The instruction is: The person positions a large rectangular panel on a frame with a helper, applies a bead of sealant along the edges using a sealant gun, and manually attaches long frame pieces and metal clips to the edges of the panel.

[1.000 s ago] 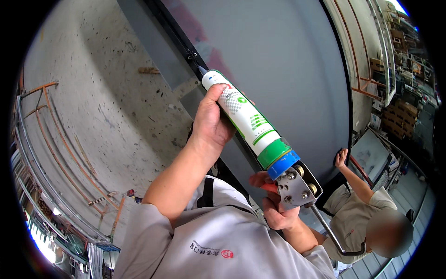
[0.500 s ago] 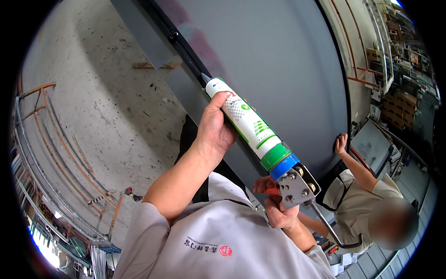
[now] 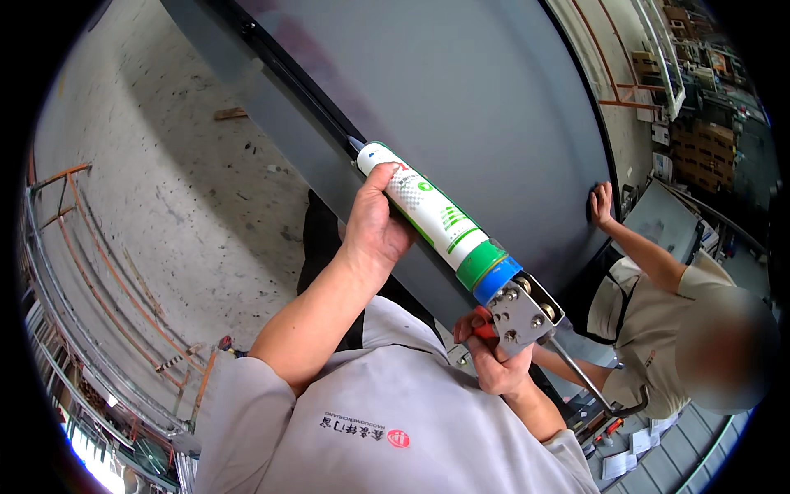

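A caulking gun [image 3: 520, 313] with a white and green sealant cartridge [image 3: 428, 206] lies slantwise across the middle of the view. My left hand [image 3: 378, 221] is wrapped round the cartridge near its front end, thumb on top. At the rear, my right hand [image 3: 500, 362] closes on the gun's handle and red trigger, partly hidden beneath the metal housing. The nozzle [image 3: 355, 144] meets a black frame strip [image 3: 296, 90] along the edge of a large grey panel [image 3: 485, 107]. Whether sealant is coming out cannot be made out.
At the right, a co-worker's hand [image 3: 602, 203] rests on the panel's far edge. The gun's bent rod [image 3: 584, 375] reaches toward that person's torso. Metal racks [image 3: 107, 305] stand at the left, and a wood piece [image 3: 230, 114] lies on the floor.
The nozzle has travelled along the black strip toward me, away from the fitting farther up. Both my hands keep their hold on the caulking gun. The co-worker's hand stays on the panel edge.
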The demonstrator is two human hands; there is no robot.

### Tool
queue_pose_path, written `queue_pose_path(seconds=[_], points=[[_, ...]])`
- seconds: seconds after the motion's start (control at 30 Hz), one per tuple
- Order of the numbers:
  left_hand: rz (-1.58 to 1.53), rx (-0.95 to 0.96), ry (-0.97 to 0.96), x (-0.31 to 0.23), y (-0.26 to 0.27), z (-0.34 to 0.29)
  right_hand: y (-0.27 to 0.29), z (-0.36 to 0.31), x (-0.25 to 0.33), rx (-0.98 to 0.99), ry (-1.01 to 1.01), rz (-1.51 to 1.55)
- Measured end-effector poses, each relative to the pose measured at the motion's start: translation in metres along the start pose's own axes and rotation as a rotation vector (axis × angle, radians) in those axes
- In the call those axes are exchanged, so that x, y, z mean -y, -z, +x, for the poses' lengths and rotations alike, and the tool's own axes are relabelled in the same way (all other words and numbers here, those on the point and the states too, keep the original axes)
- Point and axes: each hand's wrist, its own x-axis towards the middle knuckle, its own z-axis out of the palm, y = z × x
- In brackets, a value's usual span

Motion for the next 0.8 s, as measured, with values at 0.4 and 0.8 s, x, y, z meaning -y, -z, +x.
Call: queue_pose_path(seconds=[0.4,0.8], points=[[0.043,0.051,-0.044,0.083,0.053,0.007,0.047,-0.068,-0.033,-0.055,-0.058,-0.173],[0.046,0.07,-0.007,0.17,0.088,-0.012,0.079,-0.151,-0.053,-0.256,-0.12,-0.173]])
